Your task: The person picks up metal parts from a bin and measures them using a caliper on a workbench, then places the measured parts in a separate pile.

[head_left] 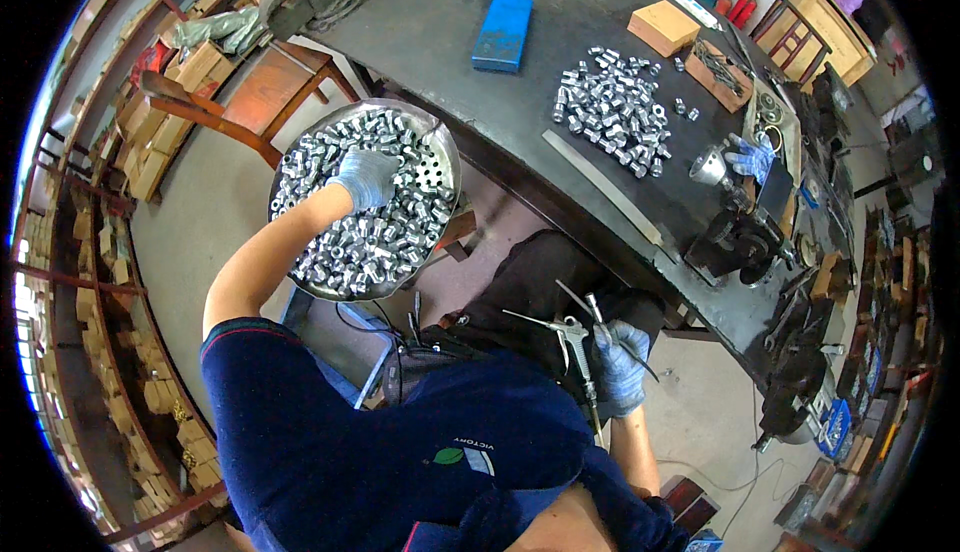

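Note:
My left hand [368,180], in a light blue knitted glove, reaches down into a round metal basin [437,130] heaped with silver metal fittings [375,242]. Its fingertips are buried among the fittings, so whether they grip one is hidden. My right hand [622,367], gloved the same way, is closed round a thin dark rod [572,295] that sticks out on both sides of it. A small silver cylindrical piece [593,307] shows at its fingertips. Beside that hand, over my lap, is a silver air blow gun [572,337] with a thin nozzle and a hose.
On the dark workbench [430,22] at the right lie a pile of fittings [610,107], a flat metal bar [605,187], a blue box [503,34] and a small machine [735,242]. A wooden chair [262,92] stands beyond the basin. Shelves with cartons [160,392] line the left.

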